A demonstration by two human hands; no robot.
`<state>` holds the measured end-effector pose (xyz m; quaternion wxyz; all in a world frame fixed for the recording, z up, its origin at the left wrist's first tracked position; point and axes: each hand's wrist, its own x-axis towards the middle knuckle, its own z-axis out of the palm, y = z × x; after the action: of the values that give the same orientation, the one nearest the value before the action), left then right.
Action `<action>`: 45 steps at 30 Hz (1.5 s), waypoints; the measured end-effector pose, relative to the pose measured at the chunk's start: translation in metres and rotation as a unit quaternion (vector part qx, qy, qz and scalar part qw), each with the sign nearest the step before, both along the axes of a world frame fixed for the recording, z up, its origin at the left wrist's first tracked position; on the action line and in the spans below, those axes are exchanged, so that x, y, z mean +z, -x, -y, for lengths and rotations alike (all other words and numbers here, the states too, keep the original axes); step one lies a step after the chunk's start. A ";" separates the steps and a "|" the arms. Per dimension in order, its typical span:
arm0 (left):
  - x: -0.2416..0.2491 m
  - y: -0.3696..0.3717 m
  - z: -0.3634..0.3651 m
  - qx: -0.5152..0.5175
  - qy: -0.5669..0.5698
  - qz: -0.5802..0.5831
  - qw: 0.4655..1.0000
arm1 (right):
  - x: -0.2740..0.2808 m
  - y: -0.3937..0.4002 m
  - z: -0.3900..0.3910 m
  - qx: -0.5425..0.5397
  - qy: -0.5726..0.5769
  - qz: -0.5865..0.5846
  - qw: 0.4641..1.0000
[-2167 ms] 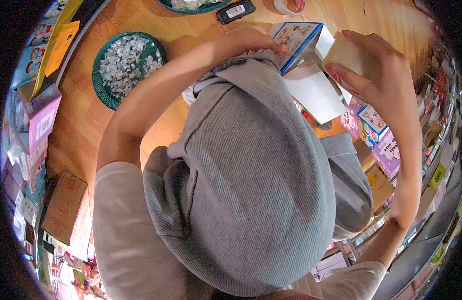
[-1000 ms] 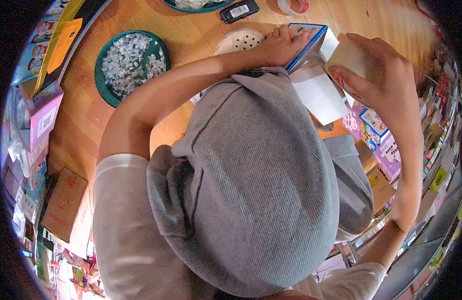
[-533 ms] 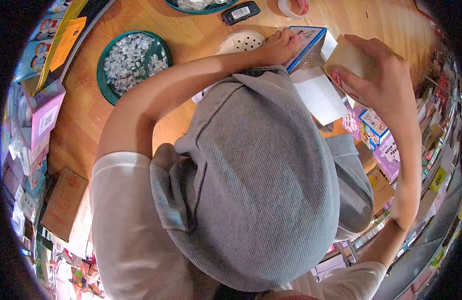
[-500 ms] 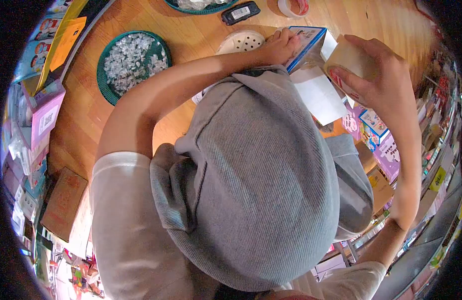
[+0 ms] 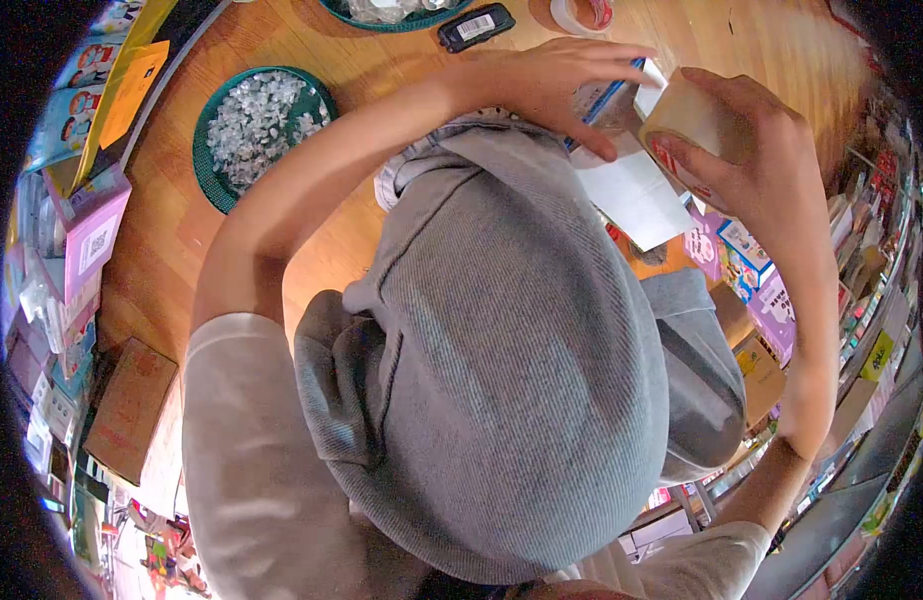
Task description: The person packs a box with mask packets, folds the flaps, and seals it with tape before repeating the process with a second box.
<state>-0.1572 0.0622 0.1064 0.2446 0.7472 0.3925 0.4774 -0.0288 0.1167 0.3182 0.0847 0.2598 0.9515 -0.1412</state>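
My right hand point(image 5: 777, 150) is wrapped round a wide roll of packing tape point(image 5: 717, 120), held against a carton. The carton point(image 5: 598, 98) has blue edging, and its white flaps point(image 5: 637, 195) are spread out. Over the carton's left side, my left hand point(image 5: 547, 85) reaches with thumb and fingers apart, and nothing shows in it. Part of the carton is hidden behind that hand. Grey ribbed cloth point(image 5: 512, 350) fills the middle of the view and covers what lies below.
A green round tray point(image 5: 204, 160) of clear crystal-like pieces sits on the wooden floor, with another green tray point(image 5: 402, 25) at the top. Near it are a black labelled packet point(image 5: 475, 27) and a tape roll point(image 5: 572, 18). Colourful boxes point(image 5: 757, 265) lie right; a brown carton point(image 5: 132, 410) stands left.
My left hand has lifted and spread its fingers, moving right across the carton. A white perforated thing beside it is now covered. My right hand and the tape have barely moved.
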 end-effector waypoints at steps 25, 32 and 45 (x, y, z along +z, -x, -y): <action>0.024 0.019 -0.005 -0.050 0.082 -0.117 0.989 | -0.034 -0.042 0.001 -0.022 0.007 0.057 0.998; 0.023 0.022 -0.006 -0.053 0.060 -0.114 0.990 | -0.051 -0.033 0.000 0.027 -0.046 0.123 0.991; 0.022 0.007 0.003 0.020 -0.044 -0.223 0.974 | -0.071 -0.029 0.008 0.055 -0.101 0.082 0.990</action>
<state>-0.1641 0.0590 0.1281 0.1079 0.8368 0.4310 0.3201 0.0001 0.1084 0.2467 0.1436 0.2251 0.9635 -0.0176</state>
